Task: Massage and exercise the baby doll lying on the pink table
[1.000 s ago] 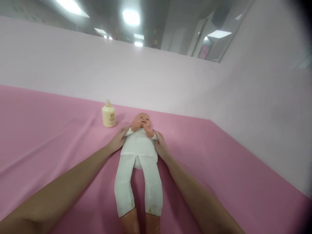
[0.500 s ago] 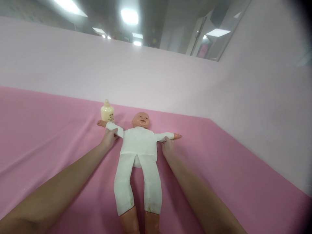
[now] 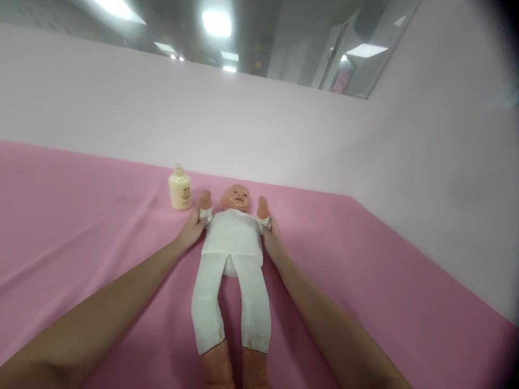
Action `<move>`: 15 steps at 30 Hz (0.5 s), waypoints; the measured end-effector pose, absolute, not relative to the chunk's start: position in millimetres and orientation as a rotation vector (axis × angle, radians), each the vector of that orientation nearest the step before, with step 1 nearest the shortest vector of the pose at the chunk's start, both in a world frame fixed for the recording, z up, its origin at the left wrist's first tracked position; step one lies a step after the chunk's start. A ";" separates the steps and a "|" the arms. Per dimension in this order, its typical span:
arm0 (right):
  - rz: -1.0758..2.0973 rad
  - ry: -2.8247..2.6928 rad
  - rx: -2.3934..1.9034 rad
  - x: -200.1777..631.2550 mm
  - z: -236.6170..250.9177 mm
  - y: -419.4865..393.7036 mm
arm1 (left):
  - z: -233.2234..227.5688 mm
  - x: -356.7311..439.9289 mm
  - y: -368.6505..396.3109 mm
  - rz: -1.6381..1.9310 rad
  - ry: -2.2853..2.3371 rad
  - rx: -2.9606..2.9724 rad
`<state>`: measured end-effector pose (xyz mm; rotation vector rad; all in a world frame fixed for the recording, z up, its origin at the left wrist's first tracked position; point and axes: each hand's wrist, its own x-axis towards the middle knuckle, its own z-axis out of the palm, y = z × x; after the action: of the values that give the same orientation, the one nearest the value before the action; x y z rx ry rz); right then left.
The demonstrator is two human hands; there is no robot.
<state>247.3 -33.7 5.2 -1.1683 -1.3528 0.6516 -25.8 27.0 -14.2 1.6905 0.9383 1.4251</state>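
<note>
Doll (image 3: 232,237) arms raised, prob. gripped.

Pink cloth surface (image 3: 81,216); pale pink partition walls (image 3: 263,124) behind, right; ceiling light panels (image 3: 217,22) lit above.

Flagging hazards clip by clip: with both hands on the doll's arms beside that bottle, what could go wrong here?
The bottle stands upright close to the doll arm that the left hand holds; a wider swing might tip it. The right hand grips near the other wrist, so hard pulling may strain the sleeve. The pink cloth shows folds and could bunch.
</note>
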 end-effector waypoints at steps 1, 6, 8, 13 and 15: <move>0.648 -1.404 -1.193 245.7 7.3 -35.7 | -11.3 -24.1 24.4 1.372 0.944 1.779; 0.584 -1.487 -1.240 243.9 9.2 -37.4 | -6.0 -21.6 16.5 1.237 1.012 2.028; 0.603 -1.462 -1.227 243.7 9.3 -37.4 | -4.5 -21.7 14.1 1.248 1.023 2.021; 0.647 -1.324 -1.162 241.3 11.6 -39.1 | 0.7 -20.4 10.1 1.378 1.016 1.910; 0.622 -1.246 -1.131 242.7 9.1 -37.7 | -1.2 -20.8 11.7 1.448 1.011 1.804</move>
<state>242.7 -37.7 9.1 -1.1313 -1.2463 0.6218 -20.8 11.7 -1.2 1.8041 1.0109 1.4478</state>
